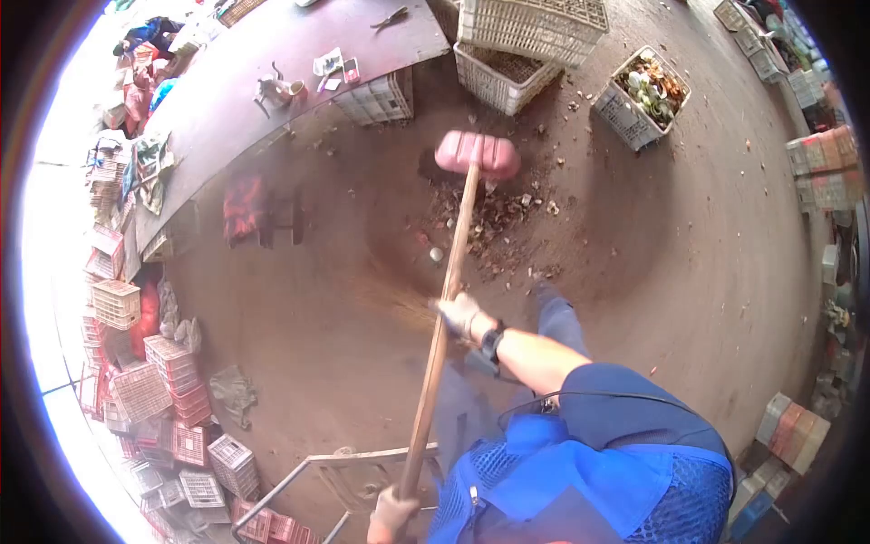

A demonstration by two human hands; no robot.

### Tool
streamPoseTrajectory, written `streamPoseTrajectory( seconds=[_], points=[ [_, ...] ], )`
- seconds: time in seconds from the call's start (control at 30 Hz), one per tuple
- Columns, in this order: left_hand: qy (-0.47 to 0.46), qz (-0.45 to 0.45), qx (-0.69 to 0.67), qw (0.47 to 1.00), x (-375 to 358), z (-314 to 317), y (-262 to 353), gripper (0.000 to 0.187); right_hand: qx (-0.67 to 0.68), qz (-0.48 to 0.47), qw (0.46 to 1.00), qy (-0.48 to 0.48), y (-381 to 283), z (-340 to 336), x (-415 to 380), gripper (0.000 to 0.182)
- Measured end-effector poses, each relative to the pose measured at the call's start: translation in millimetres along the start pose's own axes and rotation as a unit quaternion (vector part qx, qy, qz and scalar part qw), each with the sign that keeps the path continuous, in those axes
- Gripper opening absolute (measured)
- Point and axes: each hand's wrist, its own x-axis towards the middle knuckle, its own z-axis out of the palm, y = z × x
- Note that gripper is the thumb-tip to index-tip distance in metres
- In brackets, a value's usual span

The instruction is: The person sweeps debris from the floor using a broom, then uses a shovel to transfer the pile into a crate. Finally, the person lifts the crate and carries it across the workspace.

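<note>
A broom with a long wooden handle (433,376) reaches away from me across the floor. Its ridged pink plastic head (477,155) is at the far edge of a pile of dry leaves and scraps (494,222); any bristles under it are hidden. My right hand (460,316), gloved and with a dark watch on the wrist, is closed around the middle of the handle. Lower down, near the handle's end, my left hand (391,515) is wrapped round it, also gloved. Blurred straw-coloured strands (394,299) show left of my right hand.
A crate of plant waste (642,98) stands at the far right of the pile. Stacked crates (530,41) are behind it, beside a long table (227,109). More crates (177,372) line the left side. A metal-framed cart (353,471) is close by me.
</note>
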Motion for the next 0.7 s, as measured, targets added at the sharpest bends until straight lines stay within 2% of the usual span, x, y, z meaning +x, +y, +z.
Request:
streamPoseTrajectory(
  seconds=[0.03, 0.1, 0.17, 0.23, 0.3, 0.37, 0.4, 0.43, 0.5, 0.57, 0.6, 0.63, 0.7],
  points=[
    [-0.026, -0.005, -0.036, 0.999, 19.0, -19.0, 5.2, 0.033, 0.019, 0.005, 1.0, 0.001, -8.8, 13.0, 15.6, 0.054],
    [-0.077, -0.019, -0.112, 0.991, 42.5, -49.6, 8.8, 0.032, 0.099, 0.084, 0.991, -0.008, -8.3, 50.8, 40.5, 0.053],
    [-0.106, 0.038, -0.052, 0.992, 52.7, -88.9, -35.3, 0.026, 0.004, 0.062, 0.997, 0.035, 3.1, 89.8, 37.5, 0.053],
    [-0.112, 0.024, -0.043, 0.993, 39.1, -127.1, -81.7, 0.026, -0.04, 0.077, 0.995, 0.046, 2.3, 128.1, 5.5, 0.054],
    [-0.087, 0.012, -0.061, 0.994, 24.7, -172.2, -131.1, 0.026, 0.042, 0.087, 0.995, 0.034, 2.4, 171.2, -36.1, 0.052],
    [-0.005, 0.079, 0.058, 0.995, -7.9, -196.9, -101.9, 0.031, 0.13, 0.14, 0.982, 0.005, -22.5, 175.9, -71.9, 0.044],
    [0.034, 0.112, 0.116, 0.986, -22.1, -206.7, -91.0, 0.034, 0.213, 0.133, 0.968, 0.007, -25.8, 182.6, -83.8, 0.036],
    [0.076, 0.11, 0.18, 0.974, -26.6, -218.4, -91.2, 0.032, 0.302, 0.168, 0.938, -0.021, -27.5, 188.0, -89.2, 0.034],
    [0.157, 0.108, 0.306, 0.933, -17.5, -244.0, -98.9, 0.03, 0.338, 0.16, 0.924, -0.078, -22.6, 197.8, -93.8, 0.035],
    [0.266, 0.138, 0.471, 0.83, 33.0, -274.9, -177.0, 0.029, 0.365, 0.137, 0.921, -0.01, -0.7, 227.8, -56.4, 0.035],
    [0.297, 0.187, 0.476, 0.806, 49.2, -296.4, -217.4, 0.028, 0.376, 0.131, 0.917, 0.018, 10.5, 248.8, -46.2, 0.035],
    [0.261, 0.168, 0.494, 0.812, 50.5, -313.1, -226.7, 0.028, 0.366, 0.16, 0.916, 0.009, 14.3, 268.2, -45.6, 0.035],
    [0.149, 0.093, 0.437, 0.882, 36.1, -349.1, -238.3, 0.03, 0.351, 0.205, 0.914, -0.008, 7.3, 305.9, -37.1, 0.036]
  ],
)
